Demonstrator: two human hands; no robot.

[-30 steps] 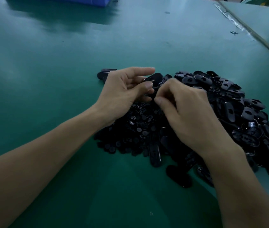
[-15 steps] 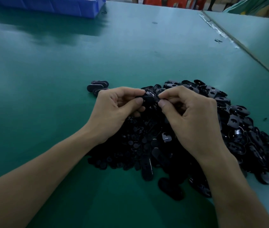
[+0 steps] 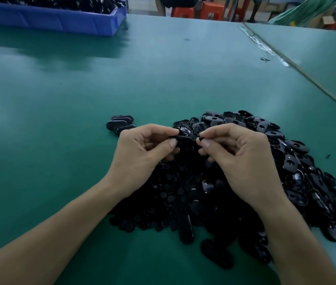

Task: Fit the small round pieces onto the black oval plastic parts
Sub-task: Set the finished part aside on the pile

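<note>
Black plastic everywhere, so contrast is poor. The left hand [image 3: 140, 153] pinches one black oval plastic part [image 3: 184, 137] by its left end, thumb near side, forefinger far side, and holds it just above the heap. The right hand [image 3: 239, 159] is curled tight, thumb and forefinger nipping what looks like a small black round piece [image 3: 199, 138] right at the oval's free end. Can't tell if it's seated yet.

Handling, my read:
- Parts look light, stiff and glossy, so slippery but not fragile.
- Take the oval by its edges near one end and keep the hole clear.
- The round piece is tiny. Use a fingertip pinch on the rim and press it in square, or it may cock and pop out.

Stock on the green desk [image 3: 81, 99]:
- A loose pile of black ovals [image 3: 286, 161] sits right of and beyond the hands, many showing a centre hole.
- A heap of small round pieces [image 3: 163, 194] lies under the wrists, touching that pile.
- A short stack of ovals [image 3: 121, 123] sits just beyond the left hand, apart from the pile. Probably the finished ones.

Containers: one blue plastic bin [image 3: 60, 19] at the far left of the desk, well apart and loaded with dark parts. Too far away to tell which type.
</note>
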